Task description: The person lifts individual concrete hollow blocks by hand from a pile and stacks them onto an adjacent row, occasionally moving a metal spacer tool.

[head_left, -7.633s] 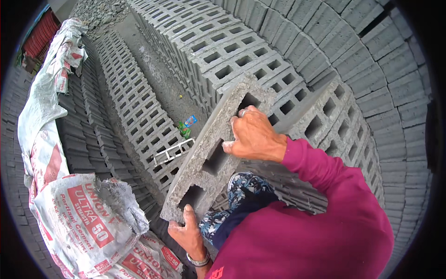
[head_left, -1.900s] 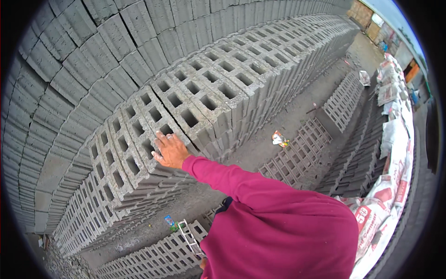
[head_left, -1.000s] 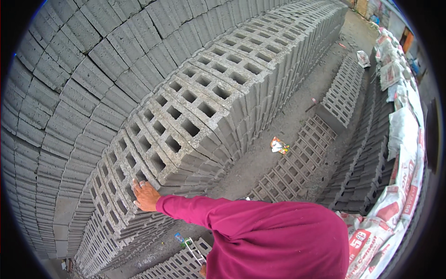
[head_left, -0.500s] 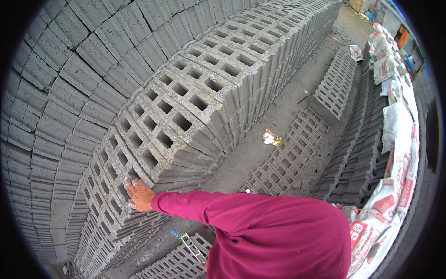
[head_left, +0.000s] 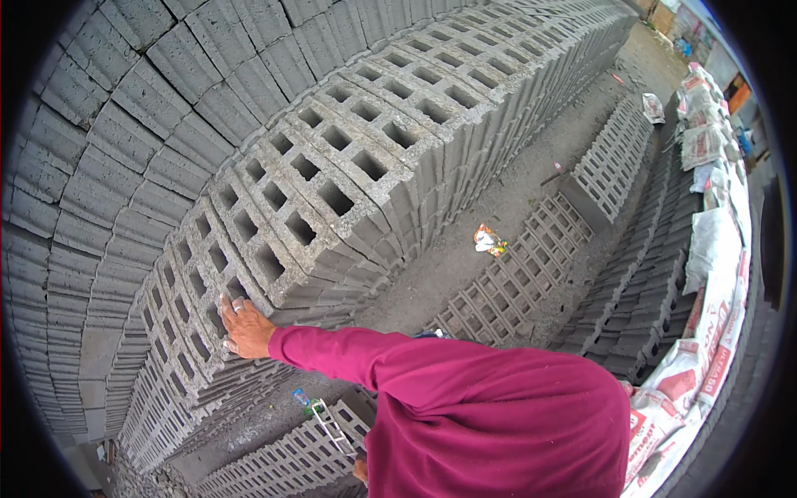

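Observation:
My right hand (head_left: 246, 329), with a ring on one finger, reaches left in a magenta sleeve. Its spread fingers rest on the top edge of a hollow concrete block (head_left: 212, 339) near the close end of a long stacked row. The block's open cells face up. Part of my left hand (head_left: 359, 470) shows beside my body at the bottom, its fingers mostly hidden. A whitish metal frame (head_left: 334, 429) lies right by it, over a lower row of blocks (head_left: 274, 463). Whether the left hand holds the frame is not visible.
A tall wall of stacked blocks (head_left: 124, 191) curves along the left. Low block rows (head_left: 506, 286) stand on the dusty ground at right. Cement sacks (head_left: 706, 332) line the right side. A crumpled wrapper (head_left: 488, 241) and a plastic bottle (head_left: 300, 397) lie on the ground.
The view has shifted slightly, with the near ground moving up and left in it. My right hand stays on the same end of the block row, slightly lower left in view. More of my left hand shows.

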### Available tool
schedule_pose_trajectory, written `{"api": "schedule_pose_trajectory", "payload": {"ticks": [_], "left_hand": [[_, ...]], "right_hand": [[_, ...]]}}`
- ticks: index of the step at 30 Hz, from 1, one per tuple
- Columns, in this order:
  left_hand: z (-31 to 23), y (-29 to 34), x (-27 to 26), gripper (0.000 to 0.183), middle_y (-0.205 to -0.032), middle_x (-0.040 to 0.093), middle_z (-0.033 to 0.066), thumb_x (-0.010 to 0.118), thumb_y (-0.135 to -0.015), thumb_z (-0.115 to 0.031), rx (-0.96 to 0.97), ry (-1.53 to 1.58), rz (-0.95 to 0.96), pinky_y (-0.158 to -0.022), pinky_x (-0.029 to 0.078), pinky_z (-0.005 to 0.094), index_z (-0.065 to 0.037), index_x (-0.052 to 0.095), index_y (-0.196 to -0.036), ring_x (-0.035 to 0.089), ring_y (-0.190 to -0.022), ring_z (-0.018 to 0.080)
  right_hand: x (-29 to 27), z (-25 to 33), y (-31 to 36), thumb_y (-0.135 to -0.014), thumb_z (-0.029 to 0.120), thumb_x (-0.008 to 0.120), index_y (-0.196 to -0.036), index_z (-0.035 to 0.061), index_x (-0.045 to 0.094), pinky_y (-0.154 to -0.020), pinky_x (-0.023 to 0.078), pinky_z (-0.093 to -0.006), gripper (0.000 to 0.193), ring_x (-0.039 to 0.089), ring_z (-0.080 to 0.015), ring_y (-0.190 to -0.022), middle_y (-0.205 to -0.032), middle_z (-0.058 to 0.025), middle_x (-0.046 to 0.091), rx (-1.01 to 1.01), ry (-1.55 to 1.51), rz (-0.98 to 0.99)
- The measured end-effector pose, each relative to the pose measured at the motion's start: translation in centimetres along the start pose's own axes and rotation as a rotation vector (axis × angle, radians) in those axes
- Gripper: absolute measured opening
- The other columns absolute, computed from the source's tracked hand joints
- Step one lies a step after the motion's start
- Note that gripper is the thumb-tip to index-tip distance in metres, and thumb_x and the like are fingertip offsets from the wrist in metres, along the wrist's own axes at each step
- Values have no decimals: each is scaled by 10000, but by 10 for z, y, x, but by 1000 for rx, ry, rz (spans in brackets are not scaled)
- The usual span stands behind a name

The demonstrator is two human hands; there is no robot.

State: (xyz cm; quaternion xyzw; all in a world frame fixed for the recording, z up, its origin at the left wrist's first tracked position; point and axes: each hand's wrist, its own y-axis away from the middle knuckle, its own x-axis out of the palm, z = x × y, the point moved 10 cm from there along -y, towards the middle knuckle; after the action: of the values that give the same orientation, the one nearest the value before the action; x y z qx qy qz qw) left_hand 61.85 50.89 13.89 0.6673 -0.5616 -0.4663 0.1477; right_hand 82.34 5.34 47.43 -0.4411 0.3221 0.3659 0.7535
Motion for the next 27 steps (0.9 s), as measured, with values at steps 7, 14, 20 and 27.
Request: {"api": "schedule_pose_trajectory", "payload": {"ticks": [7, 14, 20, 27], "left_hand": [[34, 10, -23, 193, -637, 562, 133, 546, -807, -176, -61, 169, -89, -354, 371, 376, 16, 545, -785, 542, -457, 263], [90, 12, -46, 200, -619, 555, 140, 551, -810, -180, -88, 320, -221, -348, 371, 385, 20, 559, -796, 534, -430, 266], [128, 43, -58, 254, -600, 578, 100, 610, -899, -207, -84, 388, -383, -363, 412, 365, 42, 646, -862, 559, -436, 213], [174, 65, -40, 308, -674, 681, 146, 642, -868, -247, -228, 275, -399, -450, 502, 372, 49, 706, -923, 643, -490, 240]], "right_hand": [[-6, 11, -3, -945, 461, 522, -1365, -107, 466, -965, 407, -492, 708, 506, -430, -1171, -1468, -318, 359, -31, -40, 21], [1, 7, -5, -912, 481, 559, -1369, -66, 484, -944, 417, -516, 717, 501, -426, -1176, -1473, -289, 384, -69, -27, 40], [9, 16, -2, -916, 497, 553, -1362, -52, 494, -1001, 394, -544, 710, 492, -461, -1210, -1477, -250, 400, -80, 43, 61], [6, 21, 0, -923, 464, 566, -1351, -58, 504, -966, 437, -520, 678, 518, -457, -1171, -1456, -245, 430, -168, 131, 27]]}}
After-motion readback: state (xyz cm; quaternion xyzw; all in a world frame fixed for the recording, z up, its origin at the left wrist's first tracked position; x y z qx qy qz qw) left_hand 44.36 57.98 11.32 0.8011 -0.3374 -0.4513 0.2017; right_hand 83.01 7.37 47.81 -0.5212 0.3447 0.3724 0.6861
